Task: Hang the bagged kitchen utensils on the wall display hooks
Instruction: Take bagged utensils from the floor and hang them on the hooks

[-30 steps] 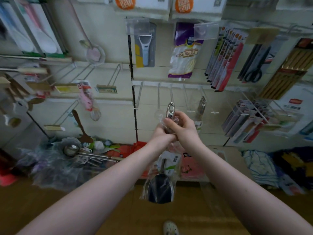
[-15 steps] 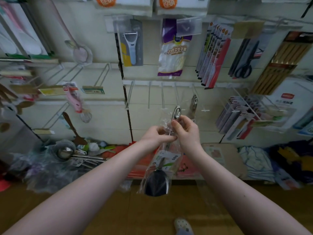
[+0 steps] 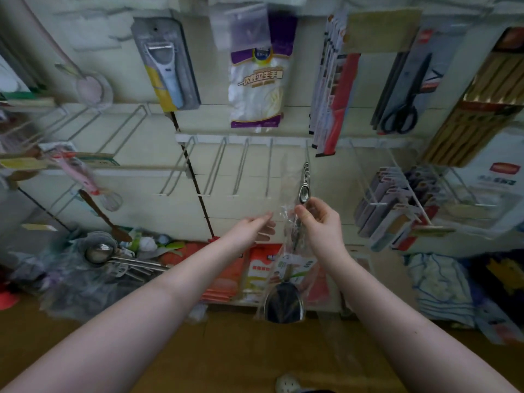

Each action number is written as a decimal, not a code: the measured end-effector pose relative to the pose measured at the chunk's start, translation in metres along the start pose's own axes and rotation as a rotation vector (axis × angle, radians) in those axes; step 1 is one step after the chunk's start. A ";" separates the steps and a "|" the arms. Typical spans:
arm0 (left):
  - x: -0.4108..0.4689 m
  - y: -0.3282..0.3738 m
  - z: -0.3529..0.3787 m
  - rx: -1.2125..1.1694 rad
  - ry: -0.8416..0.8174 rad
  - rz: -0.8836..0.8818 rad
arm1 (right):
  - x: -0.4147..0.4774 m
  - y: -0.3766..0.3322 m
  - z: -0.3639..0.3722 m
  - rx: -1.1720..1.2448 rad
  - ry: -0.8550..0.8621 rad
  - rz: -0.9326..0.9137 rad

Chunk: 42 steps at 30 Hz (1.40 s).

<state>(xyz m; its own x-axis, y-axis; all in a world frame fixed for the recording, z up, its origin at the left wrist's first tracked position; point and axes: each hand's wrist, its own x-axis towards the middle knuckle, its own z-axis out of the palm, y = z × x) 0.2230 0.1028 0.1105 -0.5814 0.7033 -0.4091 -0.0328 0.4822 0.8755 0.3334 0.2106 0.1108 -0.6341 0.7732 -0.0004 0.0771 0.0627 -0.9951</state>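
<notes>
Fingers [image 3: 319, 204] of the right hand [image 3: 321, 225] are pinched, below the hook rail [image 3: 255, 139], on the upper handle of the bagged spatula [image 3: 283, 303], so that its blade is left hanging straight down. The left hand [image 3: 249, 229] is held straight-fingered beside the loose bag edge, seemingly to clear the plastic, and the handle eye [image 3: 303, 194] is held just under a wire hook [image 3: 306, 154] for threading.

Dim, flat indoor light, greenish cast. Shadows soft, weak. Small glare on bagged spatula [image 3: 283, 304] and ladle [image 3: 99, 251] bowl. Motion blur strong at left and right edges, centre sharper. Wide-angle bending of wall [image 3: 141, 199] lines.
</notes>
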 end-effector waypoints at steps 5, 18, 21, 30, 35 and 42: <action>0.034 0.008 0.034 -0.102 0.051 -0.111 | 0.025 0.012 -0.029 0.051 -0.036 0.077; 0.056 -0.010 0.036 -0.223 0.164 -0.170 | 0.047 0.048 -0.028 0.003 -0.196 0.141; 0.063 -0.011 0.028 -0.201 0.127 -0.168 | 0.053 0.059 -0.019 -0.020 -0.194 0.187; 0.087 -0.026 0.024 -0.056 -0.054 -0.229 | 0.068 0.093 -0.015 -0.199 -0.100 0.274; 0.100 -0.033 0.030 -0.028 -0.094 -0.260 | 0.077 0.101 -0.021 -0.205 -0.026 0.262; 0.107 -0.026 0.037 -0.042 -0.135 -0.262 | 0.089 0.105 -0.017 -0.210 0.012 0.257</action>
<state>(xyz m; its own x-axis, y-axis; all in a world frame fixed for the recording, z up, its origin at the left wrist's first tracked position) 0.1915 0.1848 0.0340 -0.4354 0.6218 -0.6510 -0.2028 0.6368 0.7439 0.2982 0.2968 0.0077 -0.5641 0.7881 -0.2463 0.3912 -0.0076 -0.9203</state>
